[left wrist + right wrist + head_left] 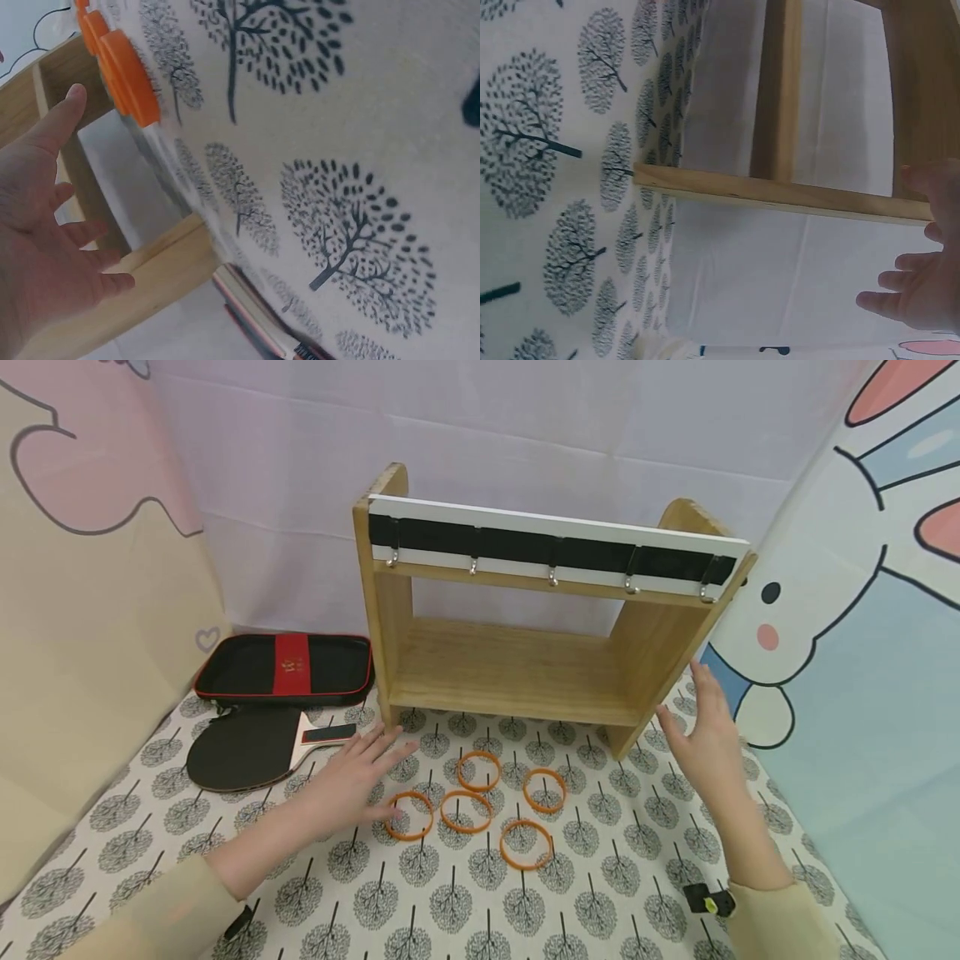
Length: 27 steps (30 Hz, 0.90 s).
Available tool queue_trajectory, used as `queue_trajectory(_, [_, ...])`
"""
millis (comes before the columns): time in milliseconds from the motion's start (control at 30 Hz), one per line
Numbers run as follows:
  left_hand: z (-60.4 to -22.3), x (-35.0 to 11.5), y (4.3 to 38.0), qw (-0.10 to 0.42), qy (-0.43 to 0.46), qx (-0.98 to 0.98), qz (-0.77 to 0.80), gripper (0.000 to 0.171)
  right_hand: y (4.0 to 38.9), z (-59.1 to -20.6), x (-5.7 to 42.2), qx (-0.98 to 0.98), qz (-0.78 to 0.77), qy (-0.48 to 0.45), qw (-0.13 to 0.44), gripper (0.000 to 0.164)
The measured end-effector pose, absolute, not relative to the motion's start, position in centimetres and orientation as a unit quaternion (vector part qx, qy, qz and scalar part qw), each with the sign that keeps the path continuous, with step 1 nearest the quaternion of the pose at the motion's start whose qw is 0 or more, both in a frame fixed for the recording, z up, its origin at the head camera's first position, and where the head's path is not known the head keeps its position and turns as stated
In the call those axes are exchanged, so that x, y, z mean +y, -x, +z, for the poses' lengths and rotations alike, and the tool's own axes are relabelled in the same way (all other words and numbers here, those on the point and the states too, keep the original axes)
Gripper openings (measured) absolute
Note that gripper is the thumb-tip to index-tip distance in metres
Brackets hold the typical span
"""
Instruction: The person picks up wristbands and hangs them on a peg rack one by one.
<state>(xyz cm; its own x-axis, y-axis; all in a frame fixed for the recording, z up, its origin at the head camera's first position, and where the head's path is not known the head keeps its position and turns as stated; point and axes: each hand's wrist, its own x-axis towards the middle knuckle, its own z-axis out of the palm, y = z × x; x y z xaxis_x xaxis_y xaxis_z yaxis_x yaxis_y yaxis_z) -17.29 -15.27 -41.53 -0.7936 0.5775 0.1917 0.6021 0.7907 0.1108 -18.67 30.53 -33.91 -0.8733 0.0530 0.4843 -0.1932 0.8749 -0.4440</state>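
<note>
Both hands hold nothing. My left hand (348,785) reaches over the tablecloth with fingers spread, its thumb overlapping the leftmost orange ring (410,836) in the head view. Several thin orange rings, among them a rear one (480,787) and a front one (517,863), lie flat in a loose group before a wooden shelf (517,681). A white and black strip (517,541) with several metal hooks runs along the shelf's upper front. Beside the shelf's right side panel is my right hand (705,743), fingers extended and thumb apart; the right wrist view shows it near the panel edge (795,199).
On the left lie a black table tennis paddle (243,750) and, behind it, a black case (240,668) with a red band. Fabric walls (525,418) enclose the back and sides. A tree-patterned cloth (450,906) covers the table.
</note>
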Motion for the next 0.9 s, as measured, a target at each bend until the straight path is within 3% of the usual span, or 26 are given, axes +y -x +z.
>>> queue_trajectory(133, [-42.1, -15.1, 18.0, 0.063, 0.319, -0.940, -0.100, 0.095, 20.1, -36.1, 30.8, -0.910, 0.328, -0.019, 0.251, 0.071])
queue_trajectory(600, [-43.8, -15.0, 20.3, -0.018, 0.325, -0.929, -0.177, 0.080, 22.4, -41.0, 30.5, -0.839, 0.513, 0.058, 0.175, 0.072])
queue_trajectory(900, [-43.9, -15.4, 21.1, -0.086, 0.355, -0.886, -0.287, 0.017, 23.1, -42.0, 30.4, -0.813, 0.561, 0.066, 0.140, 0.061])
